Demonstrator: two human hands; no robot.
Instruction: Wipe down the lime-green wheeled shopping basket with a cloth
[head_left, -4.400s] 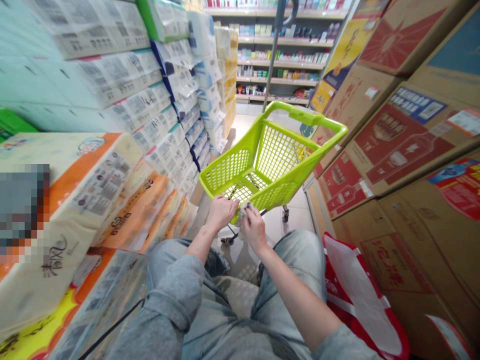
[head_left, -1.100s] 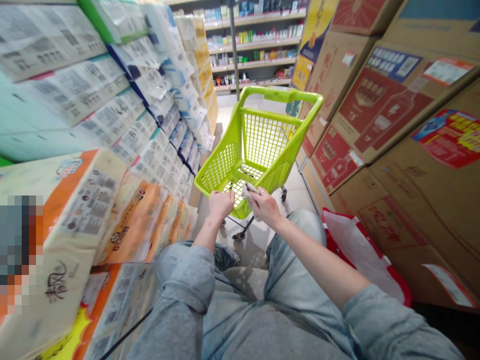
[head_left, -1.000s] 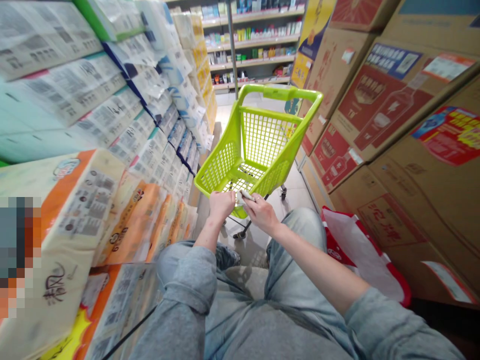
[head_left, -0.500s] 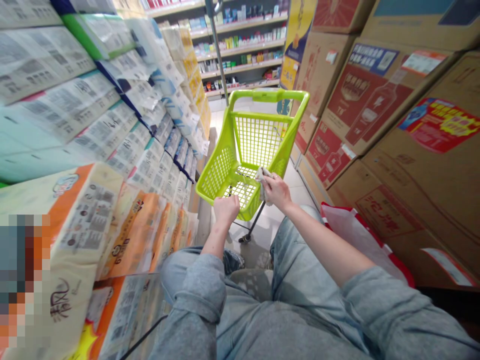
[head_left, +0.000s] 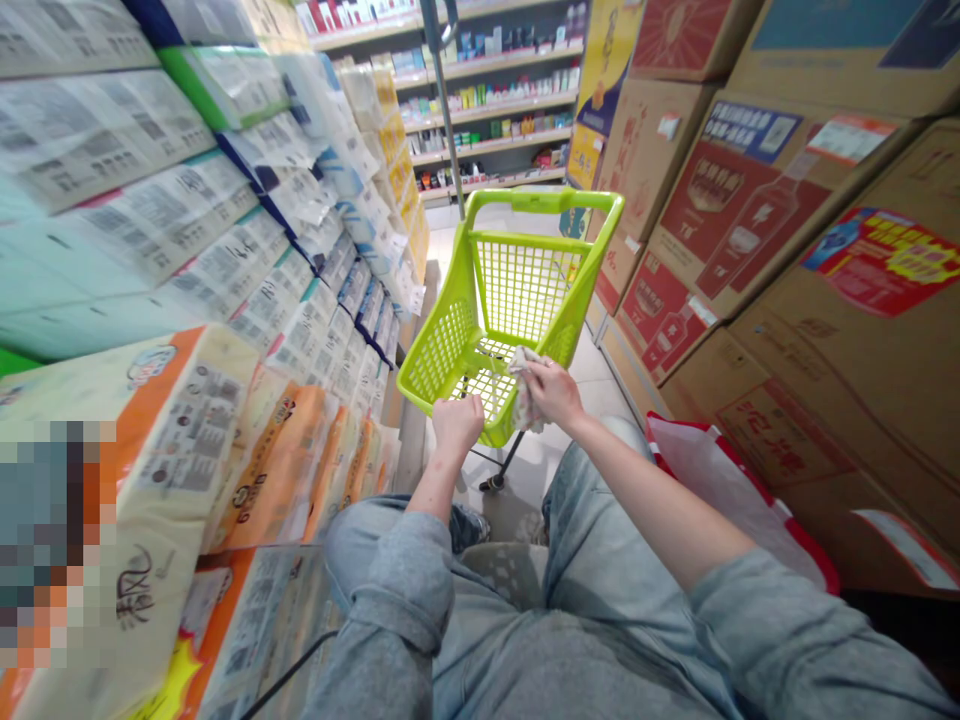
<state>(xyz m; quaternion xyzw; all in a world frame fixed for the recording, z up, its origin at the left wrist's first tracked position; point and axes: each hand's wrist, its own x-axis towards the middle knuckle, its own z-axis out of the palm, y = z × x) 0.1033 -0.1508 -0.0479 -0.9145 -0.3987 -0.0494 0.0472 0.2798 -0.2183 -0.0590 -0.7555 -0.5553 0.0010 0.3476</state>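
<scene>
A lime green shopping cart (head_left: 529, 240) with lattice walls stands between my knees and the far shelves. My left hand (head_left: 457, 425) is closed round the near left rim of its basket. My right hand (head_left: 553, 390) is closed on a pale, patterned cloth (head_left: 529, 395), which hangs over the near right rim and lies against the basket wall. The basket's lattice floor shows between the hands. Below, a dark caster sits on the tiles.
Packs of tissue (head_left: 277, 450) are stacked close on the left. Cardboard boxes (head_left: 750, 220) rise on the right, with a red and white bag (head_left: 712, 470) beside my right leg. Shelves of small goods (head_left: 495, 95) and a metal pole stand ahead.
The cloth has spread and hangs lower over the basket's right rim, with my right hand still closed on it. My left hand stays on the rim. The view has shifted slightly.
</scene>
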